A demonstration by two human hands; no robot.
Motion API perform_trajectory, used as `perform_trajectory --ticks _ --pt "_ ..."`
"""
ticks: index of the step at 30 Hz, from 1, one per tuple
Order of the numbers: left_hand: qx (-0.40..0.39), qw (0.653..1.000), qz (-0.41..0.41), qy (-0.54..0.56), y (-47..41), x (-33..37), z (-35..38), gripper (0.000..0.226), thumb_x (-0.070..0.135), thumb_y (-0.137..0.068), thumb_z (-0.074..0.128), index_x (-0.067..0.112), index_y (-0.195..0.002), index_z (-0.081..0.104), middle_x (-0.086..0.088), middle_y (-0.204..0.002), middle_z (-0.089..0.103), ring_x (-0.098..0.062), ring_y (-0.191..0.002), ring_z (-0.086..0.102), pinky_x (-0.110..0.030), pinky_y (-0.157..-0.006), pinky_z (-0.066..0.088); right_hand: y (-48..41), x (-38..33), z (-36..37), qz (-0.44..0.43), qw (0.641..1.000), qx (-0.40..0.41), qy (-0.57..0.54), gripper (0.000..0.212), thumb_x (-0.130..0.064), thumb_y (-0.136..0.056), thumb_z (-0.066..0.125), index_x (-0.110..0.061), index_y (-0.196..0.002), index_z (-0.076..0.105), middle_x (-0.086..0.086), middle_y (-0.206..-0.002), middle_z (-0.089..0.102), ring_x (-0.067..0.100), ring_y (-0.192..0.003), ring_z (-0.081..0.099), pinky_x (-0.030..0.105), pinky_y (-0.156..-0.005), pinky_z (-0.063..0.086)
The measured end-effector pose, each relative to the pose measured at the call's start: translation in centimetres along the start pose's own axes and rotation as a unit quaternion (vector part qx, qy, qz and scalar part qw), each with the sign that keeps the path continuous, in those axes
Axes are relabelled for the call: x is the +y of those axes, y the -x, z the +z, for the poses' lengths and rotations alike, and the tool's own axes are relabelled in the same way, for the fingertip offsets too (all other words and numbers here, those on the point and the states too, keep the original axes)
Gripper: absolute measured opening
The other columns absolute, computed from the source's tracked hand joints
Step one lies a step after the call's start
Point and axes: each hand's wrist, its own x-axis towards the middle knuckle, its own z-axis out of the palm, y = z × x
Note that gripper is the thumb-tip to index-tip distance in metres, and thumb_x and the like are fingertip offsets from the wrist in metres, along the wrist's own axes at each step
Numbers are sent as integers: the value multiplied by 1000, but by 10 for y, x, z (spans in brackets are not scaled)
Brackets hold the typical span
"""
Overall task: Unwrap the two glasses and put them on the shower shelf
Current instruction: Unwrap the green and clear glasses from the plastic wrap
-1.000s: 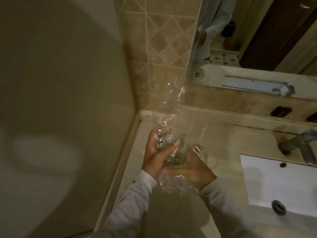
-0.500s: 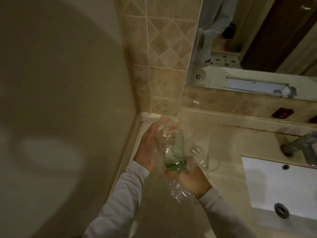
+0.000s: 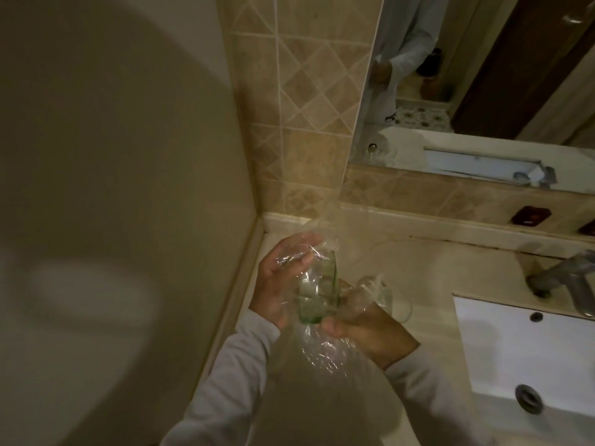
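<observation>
I'm gripping the green glass [image 3: 317,294] upright by its base with my right hand [image 3: 367,329], left hand [image 3: 283,278] just beside it clutching the plastic wrap [image 3: 322,346].

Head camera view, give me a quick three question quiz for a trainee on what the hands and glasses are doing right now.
1. True or false: the green-tinted drinking glass is free of the clear crinkly plastic wrap.
2. Which hand grips the green-tinted glass's base? A) left hand B) right hand
3. Fill in: the second clear glass is seen over the beige stone ____, left of the white sink basin.

Key: 1 false, wrap hangs around it. 2 B; the left hand pulls at the wrap near the rim. 3 countertop.
</observation>
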Motion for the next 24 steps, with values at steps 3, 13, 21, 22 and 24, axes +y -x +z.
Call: perform_trajectory --ticks 3,13,21,22,24 --pt "-3 999 28 -26 3 4 8 44 34 -84 71 9 -120 67 -15 -128 68 -31 -122 63 -38 -98 53 -5 -2 10 -3 999 47 18 48 -12 -74 86 -1 -118 69 8 -108 79 23 -101 76 31 -83 59" --pt "41 999 -18 9 5 10 9 50 48 -100 44 11 -123 68 -13 -126 70 -30 -117 66 -41 -90 58 0 -11 18 -73 995 17 69 59 6 -67 92 -15 -118 72 14 -112 77 35 -108 73 42 -89 61" --pt "38 995 -81 47 2 9 7 60 55 -91 56 7 -125 65 -21 -139 57 -42 -131 50 -69 -114 26 -7 -2 22 -58 993 60 78 56 -57 -46 98 -36 -96 82 6 -96 81 31 -97 77 50 -90 60" --pt "38 992 -109 57 3 11 8 69 59 -86 62 7 -131 61 -23 -142 53 -44 -133 47 -70 -114 25 -8 -3 23 -62 992 65 88 49 -60 -49 96 -40 -92 83 2 -90 82 28 -91 77 47 -88 60" --pt "27 987 -129 93 5 11 8 80 62 -75 74 9 -134 60 -25 -139 54 -50 -131 48 -71 -110 31 -7 -3 21 -52 993 82 72 18 -38 -69 88 -42 -85 83 -8 -76 79 17 -76 74 33 -77 59"
